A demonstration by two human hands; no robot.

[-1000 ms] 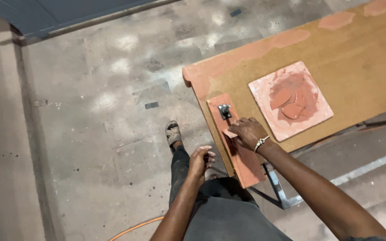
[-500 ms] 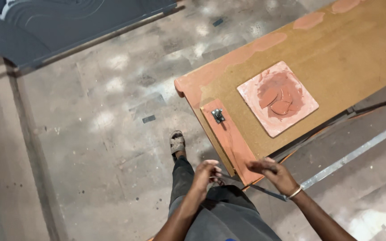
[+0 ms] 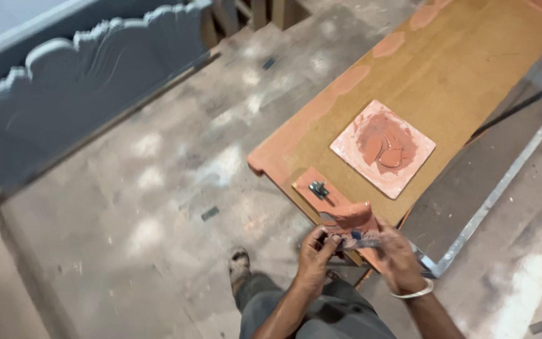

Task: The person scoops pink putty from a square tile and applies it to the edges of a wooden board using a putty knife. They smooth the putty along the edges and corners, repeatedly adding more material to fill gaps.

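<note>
Both hands (image 3: 352, 248) pinch blurred small tool – over putty-smeared board (image 3: 472, 81), dusty concrete floor (image 3: 158, 220)

Single head view, looking steeply down, hands near, floor beyond

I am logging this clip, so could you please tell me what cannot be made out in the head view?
- Thing between the left hand and right hand: blurred, half hidden by fingers.
- Metal piece on the small board: too small to identify.
- Long board: cut off at the top edge.
- Grey carved panel: cut off at the left edge.
</note>
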